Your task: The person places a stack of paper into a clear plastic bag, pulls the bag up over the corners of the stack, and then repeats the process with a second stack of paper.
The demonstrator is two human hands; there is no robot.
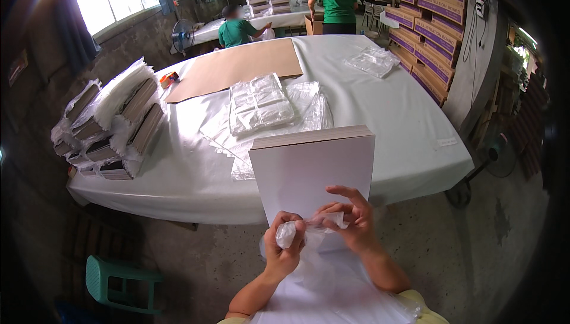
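Note:
A thick stack of white boards [312, 172] stands upright before me against the near table edge. Between it and my body, a clear plastic bag [309, 267] hangs down over whitish material that I cannot fully make out. My left hand [284, 244] is closed in a fist round a bunched piece of the bag. Close beside it, my right hand [355, 220] pinches another gathered part, its index finger raised. The plastic is drawn together between both hands. Whether the bag encloses the lower end of the boards is hidden.
Folded plastic bags [261, 105] lie mid-table near a brown cardboard sheet [237, 68]. Wrapped board stacks [110, 122] are piled at left. A green stool [122, 279] stands on the floor at lower left. Cartons [430, 33] rise at right; two people in green work beyond.

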